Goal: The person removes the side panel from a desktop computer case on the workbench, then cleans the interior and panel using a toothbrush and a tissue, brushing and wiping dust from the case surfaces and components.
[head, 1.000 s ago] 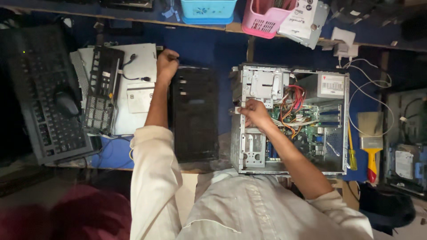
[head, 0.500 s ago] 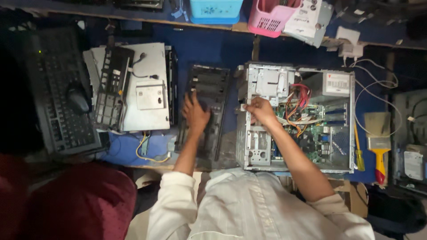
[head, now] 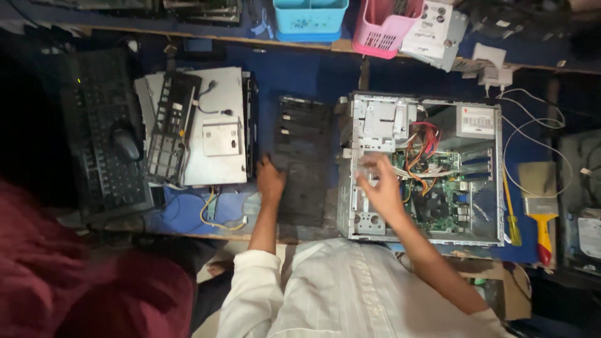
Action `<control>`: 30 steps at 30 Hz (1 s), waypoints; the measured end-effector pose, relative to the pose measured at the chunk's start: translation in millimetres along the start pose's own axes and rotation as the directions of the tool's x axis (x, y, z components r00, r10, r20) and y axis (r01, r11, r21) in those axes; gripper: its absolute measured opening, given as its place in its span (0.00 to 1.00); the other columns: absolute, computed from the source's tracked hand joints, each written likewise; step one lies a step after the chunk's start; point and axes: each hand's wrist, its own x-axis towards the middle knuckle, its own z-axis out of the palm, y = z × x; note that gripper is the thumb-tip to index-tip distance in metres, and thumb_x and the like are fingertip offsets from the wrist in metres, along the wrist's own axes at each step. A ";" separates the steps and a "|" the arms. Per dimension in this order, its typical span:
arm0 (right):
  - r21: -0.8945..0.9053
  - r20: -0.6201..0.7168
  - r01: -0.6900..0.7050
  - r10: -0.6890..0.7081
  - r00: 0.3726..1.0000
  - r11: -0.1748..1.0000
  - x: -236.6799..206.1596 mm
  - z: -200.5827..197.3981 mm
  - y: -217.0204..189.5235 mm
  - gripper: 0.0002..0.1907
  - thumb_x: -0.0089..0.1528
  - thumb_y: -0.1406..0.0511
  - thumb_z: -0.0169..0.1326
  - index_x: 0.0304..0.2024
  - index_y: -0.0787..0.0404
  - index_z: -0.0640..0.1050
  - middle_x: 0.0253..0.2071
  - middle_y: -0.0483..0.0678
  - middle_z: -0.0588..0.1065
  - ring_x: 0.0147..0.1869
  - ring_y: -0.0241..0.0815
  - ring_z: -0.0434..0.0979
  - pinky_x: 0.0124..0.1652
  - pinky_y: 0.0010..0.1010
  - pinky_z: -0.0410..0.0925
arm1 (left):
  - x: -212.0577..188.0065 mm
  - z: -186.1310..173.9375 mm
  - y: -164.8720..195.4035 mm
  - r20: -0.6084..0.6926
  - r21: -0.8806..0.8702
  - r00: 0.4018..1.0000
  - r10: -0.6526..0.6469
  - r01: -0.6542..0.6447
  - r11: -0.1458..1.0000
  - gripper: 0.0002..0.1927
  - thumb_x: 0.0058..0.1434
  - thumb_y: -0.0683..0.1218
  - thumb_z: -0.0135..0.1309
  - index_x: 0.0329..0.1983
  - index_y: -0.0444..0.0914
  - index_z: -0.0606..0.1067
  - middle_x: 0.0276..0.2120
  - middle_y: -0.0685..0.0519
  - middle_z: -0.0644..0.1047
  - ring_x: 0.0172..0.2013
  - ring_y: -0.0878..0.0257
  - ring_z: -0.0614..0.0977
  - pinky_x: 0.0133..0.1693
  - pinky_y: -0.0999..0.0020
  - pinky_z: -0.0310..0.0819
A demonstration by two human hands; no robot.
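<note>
Black plastic, the front panel (head: 302, 161) lies flat on the blue bench just left of the open computer case (head: 421, 168), touching its side. The left hand (head: 270, 180) rests on the panel's left edge, fingers spread flat, gripping nothing. The right hand (head: 377, 186) hovers over the case's metal drive bay, fingers loosely curled; it is blurred, so I cannot tell whether they pinch anything. Red and orange wires (head: 421, 145) bunch just beside that hand above the green board (head: 438, 197). A careless pull there could snag a wire or loosen a plug. The panel's near end reaches the bench edge, so a shove could tip it off. Further out lie a grey side cover (head: 216, 128), a keyboard (head: 103, 131) and a yellow-handled brush (head: 539, 209).
</note>
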 end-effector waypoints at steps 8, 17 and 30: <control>0.282 0.389 -0.423 0.300 0.871 0.861 -12.3 44.2 -21.0 0.23 0.61 0.61 0.62 0.55 0.62 0.74 0.52 0.49 0.76 0.52 0.41 0.79 0.46 0.31 0.74 | 7.7 -24.9 21.3 0.129 -0.276 0.991 -0.021 0.056 0.960 0.25 0.43 0.50 0.70 0.44 0.36 0.81 0.35 0.41 0.83 0.38 0.46 0.85 0.43 0.53 0.78; 0.279 0.453 -0.755 0.612 0.648 0.593 74.7 148.0 -25.1 0.43 0.58 0.50 0.61 0.67 0.63 0.59 0.60 0.56 0.72 0.59 0.50 0.76 0.51 0.41 0.71 | -29.6 -27.2 62.3 -0.039 -0.326 0.992 0.117 -0.124 0.937 0.21 0.52 0.45 0.63 0.49 0.34 0.78 0.46 0.37 0.77 0.48 0.39 0.79 0.49 0.50 0.73; 0.423 0.269 -0.603 0.542 0.796 0.676 65.3 112.9 2.9 0.28 0.56 0.56 0.68 0.49 0.70 0.76 0.44 0.54 0.79 0.50 0.47 0.77 0.49 0.36 0.70 | -44.7 -53.9 23.8 0.040 -0.817 0.929 0.369 -0.182 0.547 0.26 0.64 0.47 0.62 0.65 0.40 0.76 0.66 0.44 0.73 0.69 0.50 0.71 0.70 0.57 0.61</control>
